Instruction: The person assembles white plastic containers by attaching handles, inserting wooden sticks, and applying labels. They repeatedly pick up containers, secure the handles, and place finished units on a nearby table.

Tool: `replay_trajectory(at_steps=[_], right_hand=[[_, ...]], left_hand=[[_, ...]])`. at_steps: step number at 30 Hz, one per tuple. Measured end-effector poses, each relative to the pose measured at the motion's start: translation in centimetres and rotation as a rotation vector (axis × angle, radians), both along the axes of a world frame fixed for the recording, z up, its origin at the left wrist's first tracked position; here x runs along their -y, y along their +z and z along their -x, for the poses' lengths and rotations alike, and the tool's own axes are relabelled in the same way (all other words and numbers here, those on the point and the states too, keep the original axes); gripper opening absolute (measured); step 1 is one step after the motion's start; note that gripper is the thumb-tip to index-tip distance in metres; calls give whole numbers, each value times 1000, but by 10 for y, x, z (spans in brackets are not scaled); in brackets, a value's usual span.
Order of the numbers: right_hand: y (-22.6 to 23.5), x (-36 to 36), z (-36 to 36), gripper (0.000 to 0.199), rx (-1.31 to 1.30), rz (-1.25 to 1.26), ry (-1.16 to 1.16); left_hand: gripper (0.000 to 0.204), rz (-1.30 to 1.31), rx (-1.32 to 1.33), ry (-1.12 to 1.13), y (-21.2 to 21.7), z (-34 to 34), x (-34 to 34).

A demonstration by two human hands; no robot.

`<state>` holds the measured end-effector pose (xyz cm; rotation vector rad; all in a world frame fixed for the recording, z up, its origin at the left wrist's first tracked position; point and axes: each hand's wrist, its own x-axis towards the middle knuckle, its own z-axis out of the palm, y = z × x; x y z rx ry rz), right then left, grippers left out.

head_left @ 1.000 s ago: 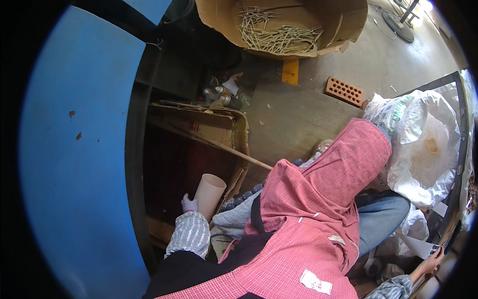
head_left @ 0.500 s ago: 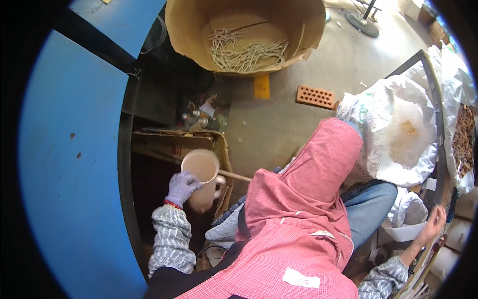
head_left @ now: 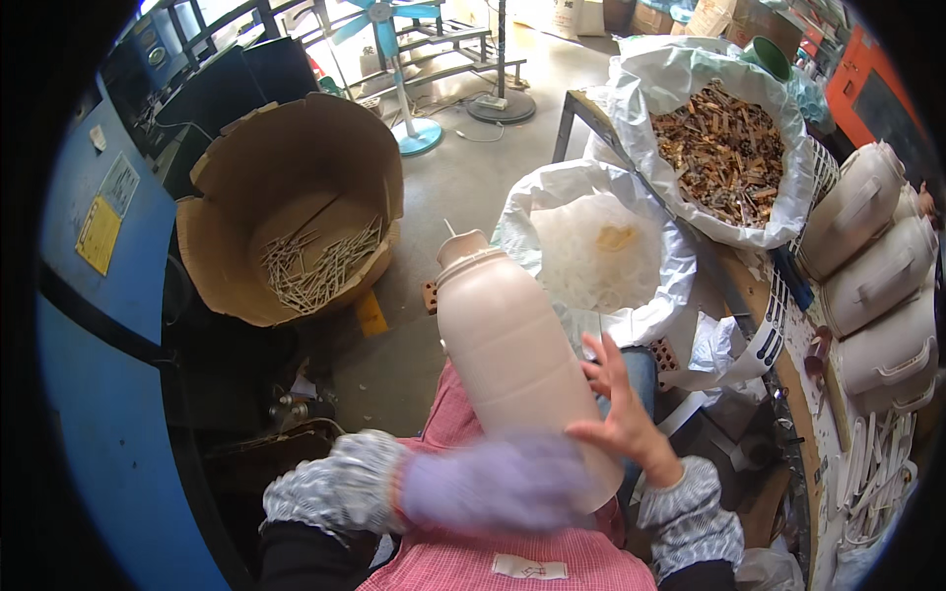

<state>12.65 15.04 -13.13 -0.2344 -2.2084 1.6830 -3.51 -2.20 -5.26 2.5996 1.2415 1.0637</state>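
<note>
A large beige plastic jug (head_left: pixel 512 340) lies slanted above my lap, its narrow ragged neck pointing away from me and to the left. My left hand (head_left: pixel 503 483), in a lavender glove, crosses the lower part of the jug. Motion smears its fingers, so their grip does not show. Bare, with thumb and fingers spread, my right hand (head_left: pixel 626 409) is at the jug's right side; whether the fingertips press on it is hard to tell. A pink checked apron (head_left: pixel 448 552) covers my lap under the jug.
A big cardboard bin (head_left: pixel 222 281) with thin sticks stands ahead left. White sacks hold translucent scraps (head_left: pixel 591 246) and brown pieces (head_left: pixel 719 158). Several beige jugs (head_left: pixel 872 286) and pale plastic strips (head_left: pixel 872 483) line the right bench. A blue cabinet (head_left: pixel 108 424) borders my left.
My left hand has moved from a beige jug above the box at lower left to my lap, where a jug now lies. My right hand has come in from the far right. The view has swung.
</note>
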Motion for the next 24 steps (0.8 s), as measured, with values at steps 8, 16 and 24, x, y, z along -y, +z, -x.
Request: replay_trajectory(at_steps=[8,16,24], right_hand=[[-13,15,-11,81,-327,-294,-113],[2,11,24,10,-66,202,-380],[-16,5,66,7,-21,277,-509]], left_hand=[[98,586,1138,477,-21,113,-55],[61,578,902,514,-79,131,-61],[46,364,711,538,-88,126,-75]])
